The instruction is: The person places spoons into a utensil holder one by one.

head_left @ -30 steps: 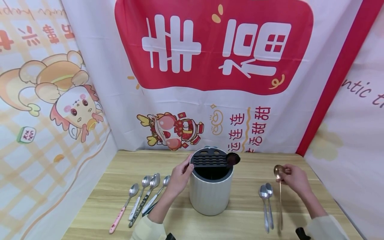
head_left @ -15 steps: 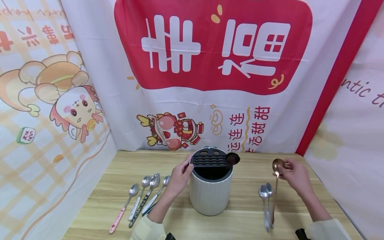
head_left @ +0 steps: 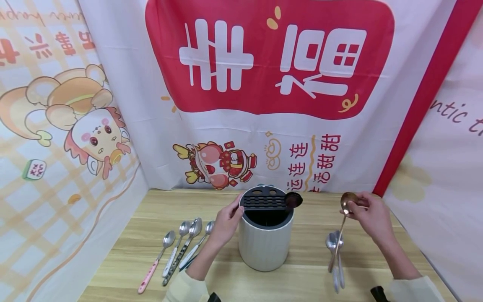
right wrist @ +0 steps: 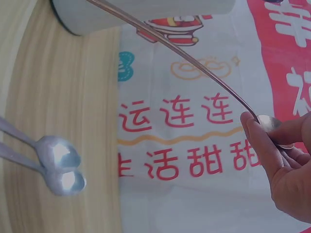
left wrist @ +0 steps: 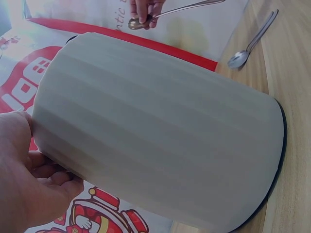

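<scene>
Near the middle of the table stands a ribbed off-white utensil holder (head_left: 265, 247) with a dark slotted top. My left hand (head_left: 226, 222) grips its upper left side, thumb near the rim; in the left wrist view the fingers (left wrist: 53, 177) curl along the wall. A dark spoon bowl (head_left: 293, 200) sticks out over the holder's right edge. My right hand (head_left: 372, 216) pinches a copper-coloured long-handled spoon (head_left: 344, 222) by its bowl, the handle slanting down to the left. Two silver spoons (head_left: 336, 262) lie below that handle, side by side on the table.
Left of the holder lie several spoons, one with a pink handle (head_left: 149, 274) and one with a black patterned handle (head_left: 177, 262). Printed cloth (head_left: 264, 138) hangs behind the wooden table (head_left: 302, 283) and along both sides.
My right hand has lifted the copper-coloured spoon slightly and swung its handle end leftward, over the two silver spoons. The left hand and holder stay in place.
</scene>
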A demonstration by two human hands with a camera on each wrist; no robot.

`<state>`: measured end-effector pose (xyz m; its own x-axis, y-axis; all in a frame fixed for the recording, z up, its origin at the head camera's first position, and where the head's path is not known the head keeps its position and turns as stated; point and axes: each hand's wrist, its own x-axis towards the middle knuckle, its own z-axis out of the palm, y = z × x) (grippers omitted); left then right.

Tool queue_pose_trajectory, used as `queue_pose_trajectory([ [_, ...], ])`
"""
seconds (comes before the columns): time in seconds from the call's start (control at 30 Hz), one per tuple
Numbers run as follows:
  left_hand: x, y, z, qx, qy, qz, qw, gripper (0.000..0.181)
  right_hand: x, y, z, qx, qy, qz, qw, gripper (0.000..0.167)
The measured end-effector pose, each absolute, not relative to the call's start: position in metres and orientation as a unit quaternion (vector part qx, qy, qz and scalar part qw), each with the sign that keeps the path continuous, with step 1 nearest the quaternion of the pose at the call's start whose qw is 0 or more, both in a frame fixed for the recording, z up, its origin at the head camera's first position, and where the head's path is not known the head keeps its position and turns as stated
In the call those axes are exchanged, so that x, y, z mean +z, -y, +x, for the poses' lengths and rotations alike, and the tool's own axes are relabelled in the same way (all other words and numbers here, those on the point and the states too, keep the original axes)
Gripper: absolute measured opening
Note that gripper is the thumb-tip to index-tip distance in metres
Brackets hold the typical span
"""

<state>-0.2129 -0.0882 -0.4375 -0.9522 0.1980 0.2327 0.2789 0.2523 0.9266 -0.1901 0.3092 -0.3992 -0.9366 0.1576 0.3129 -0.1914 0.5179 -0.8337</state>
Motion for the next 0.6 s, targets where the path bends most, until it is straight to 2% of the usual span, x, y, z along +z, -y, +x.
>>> queue_pose_trajectory([
  [0.6,-0.437,0.088,-0.214,-0.576,0.804,-0.147,0.029,0.052,-0.371,-0.287,-0.175,0.509,0.837,0.002,0.199,0.023],
])
